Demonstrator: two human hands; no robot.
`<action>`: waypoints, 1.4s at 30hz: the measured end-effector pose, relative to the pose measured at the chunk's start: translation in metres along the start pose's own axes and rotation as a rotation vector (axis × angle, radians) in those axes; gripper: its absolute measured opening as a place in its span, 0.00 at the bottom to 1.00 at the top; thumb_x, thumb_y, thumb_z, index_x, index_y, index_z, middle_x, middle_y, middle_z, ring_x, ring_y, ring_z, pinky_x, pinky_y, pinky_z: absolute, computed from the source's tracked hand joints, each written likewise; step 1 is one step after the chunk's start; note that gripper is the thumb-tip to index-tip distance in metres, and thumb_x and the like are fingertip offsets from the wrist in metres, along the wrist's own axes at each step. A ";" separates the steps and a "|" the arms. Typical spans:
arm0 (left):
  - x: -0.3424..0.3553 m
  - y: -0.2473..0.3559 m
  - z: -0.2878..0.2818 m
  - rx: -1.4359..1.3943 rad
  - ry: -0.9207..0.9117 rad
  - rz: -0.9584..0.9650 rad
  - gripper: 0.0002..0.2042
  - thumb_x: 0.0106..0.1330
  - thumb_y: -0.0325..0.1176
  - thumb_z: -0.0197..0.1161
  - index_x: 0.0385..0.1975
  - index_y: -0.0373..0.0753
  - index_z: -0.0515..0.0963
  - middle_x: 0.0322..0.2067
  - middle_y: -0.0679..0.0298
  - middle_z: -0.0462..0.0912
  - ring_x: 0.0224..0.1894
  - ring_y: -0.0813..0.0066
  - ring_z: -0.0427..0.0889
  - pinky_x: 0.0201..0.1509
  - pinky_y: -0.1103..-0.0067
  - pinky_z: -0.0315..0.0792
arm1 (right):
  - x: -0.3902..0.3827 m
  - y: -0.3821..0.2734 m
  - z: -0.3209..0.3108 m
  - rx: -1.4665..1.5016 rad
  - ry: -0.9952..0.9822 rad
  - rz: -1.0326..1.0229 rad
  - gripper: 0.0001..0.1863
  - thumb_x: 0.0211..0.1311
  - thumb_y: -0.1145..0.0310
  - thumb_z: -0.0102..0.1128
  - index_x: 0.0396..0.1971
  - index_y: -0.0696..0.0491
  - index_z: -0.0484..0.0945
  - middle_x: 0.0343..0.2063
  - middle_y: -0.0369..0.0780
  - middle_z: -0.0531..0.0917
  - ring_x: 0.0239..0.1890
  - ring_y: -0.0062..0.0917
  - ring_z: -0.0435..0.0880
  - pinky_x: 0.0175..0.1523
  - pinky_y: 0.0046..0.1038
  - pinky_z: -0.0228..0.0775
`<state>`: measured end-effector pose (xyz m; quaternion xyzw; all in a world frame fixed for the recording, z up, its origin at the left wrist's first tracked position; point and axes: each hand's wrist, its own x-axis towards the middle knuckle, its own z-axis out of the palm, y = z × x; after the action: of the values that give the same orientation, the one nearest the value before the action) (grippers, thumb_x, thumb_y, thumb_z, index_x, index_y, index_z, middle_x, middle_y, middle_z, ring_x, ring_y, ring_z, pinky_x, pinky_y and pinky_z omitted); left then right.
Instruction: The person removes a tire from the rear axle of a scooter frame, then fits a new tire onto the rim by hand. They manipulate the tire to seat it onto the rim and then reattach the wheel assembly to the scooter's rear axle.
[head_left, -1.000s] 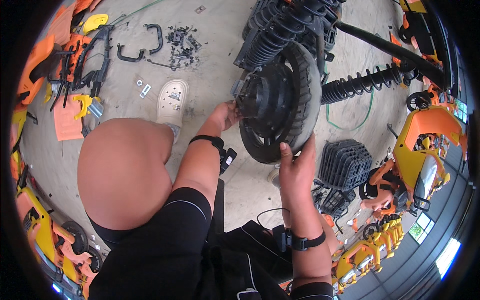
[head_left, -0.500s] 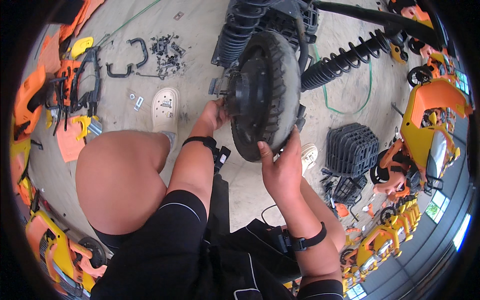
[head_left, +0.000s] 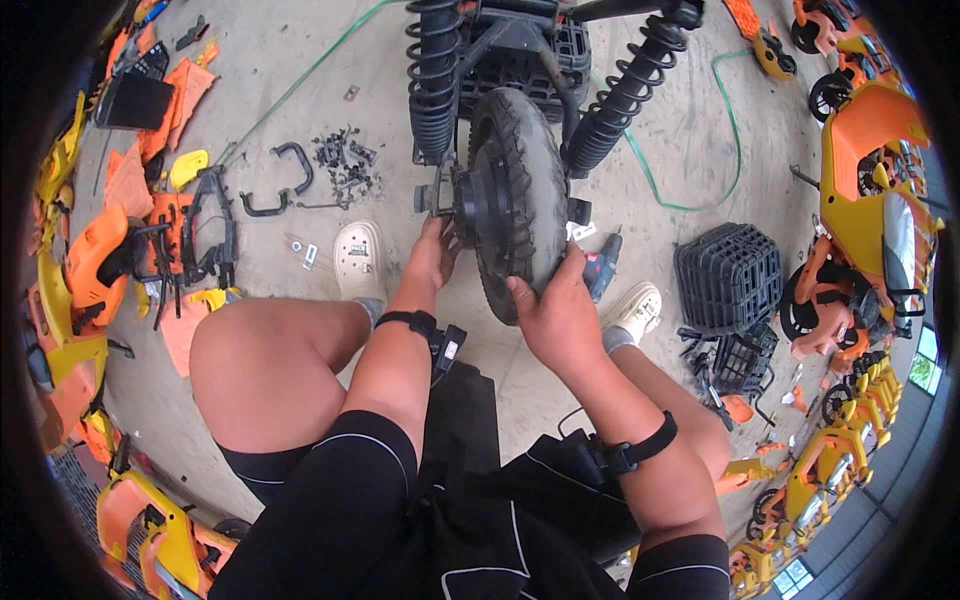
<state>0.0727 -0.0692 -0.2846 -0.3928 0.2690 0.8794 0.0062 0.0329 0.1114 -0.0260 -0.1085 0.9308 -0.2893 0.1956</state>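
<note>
The wheel [head_left: 535, 200] stands at upper centre, its long axis near vertical, up and left of the right hand [head_left: 558, 318], whose fingers grip its lower edge, and right of the left hand [head_left: 431, 258], whose fingers, partly hidden beside the hub [head_left: 468, 207], cannot be judged open or closed.

Stretches left arm [head_left: 385, 365] and right arm [head_left: 640, 400] forward; curls left hand [head_left: 433, 258] loosely; cups right hand [head_left: 558, 315] with thumb [head_left: 522, 297] parted from fingers [head_left: 573, 264].

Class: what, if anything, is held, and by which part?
Right hand: the black, treaded rubber tyre, by its near edge. Left hand: beside the round black hub; any grip cannot be told.
</note>
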 end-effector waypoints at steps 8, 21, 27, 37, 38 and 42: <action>-0.057 0.013 0.021 0.076 -0.075 -0.109 0.47 0.69 0.46 0.67 0.79 0.56 0.38 0.73 0.60 0.57 0.74 0.57 0.57 0.73 0.59 0.59 | 0.010 0.010 -0.016 0.161 -0.069 0.088 0.37 0.61 0.62 0.69 0.57 0.68 0.55 0.48 0.69 0.76 0.49 0.63 0.79 0.51 0.49 0.74; -0.056 0.016 0.071 0.067 -0.048 0.103 0.41 0.67 0.39 0.71 0.74 0.49 0.49 0.67 0.55 0.67 0.68 0.56 0.68 0.70 0.61 0.66 | 0.018 0.013 0.005 0.731 -0.294 0.150 0.50 0.54 0.61 0.80 0.67 0.65 0.55 0.54 0.51 0.79 0.55 0.33 0.80 0.59 0.34 0.75; -0.057 0.021 0.072 0.037 0.029 0.095 0.36 0.68 0.39 0.70 0.71 0.44 0.57 0.64 0.54 0.71 0.64 0.57 0.73 0.67 0.63 0.70 | 0.022 0.006 0.010 0.876 -0.352 0.210 0.44 0.54 0.63 0.80 0.64 0.64 0.63 0.53 0.47 0.81 0.54 0.29 0.81 0.59 0.32 0.75; -0.042 0.023 0.056 -0.009 -0.035 0.153 0.33 0.67 0.36 0.71 0.68 0.41 0.62 0.62 0.57 0.74 0.64 0.61 0.73 0.69 0.65 0.67 | 0.022 -0.002 0.025 1.007 -0.215 0.244 0.37 0.56 0.70 0.77 0.62 0.62 0.65 0.51 0.43 0.82 0.51 0.27 0.82 0.57 0.30 0.76; -0.040 0.022 0.054 -0.008 -0.027 0.178 0.32 0.67 0.35 0.71 0.68 0.42 0.62 0.61 0.58 0.75 0.63 0.61 0.74 0.68 0.65 0.69 | 0.022 -0.002 0.026 1.009 -0.203 0.235 0.37 0.57 0.70 0.77 0.62 0.62 0.66 0.51 0.43 0.82 0.50 0.27 0.82 0.57 0.30 0.76; -0.045 0.025 0.057 0.011 -0.028 0.151 0.31 0.67 0.36 0.72 0.66 0.42 0.63 0.59 0.59 0.76 0.62 0.62 0.75 0.65 0.66 0.72 | 0.025 0.008 0.034 0.993 -0.210 0.219 0.35 0.57 0.71 0.76 0.61 0.62 0.66 0.50 0.42 0.83 0.50 0.25 0.82 0.56 0.29 0.76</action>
<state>0.0589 -0.0540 -0.2108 -0.3591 0.3025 0.8813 -0.0542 0.0243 0.0935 -0.0636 0.0671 0.6627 -0.6614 0.3448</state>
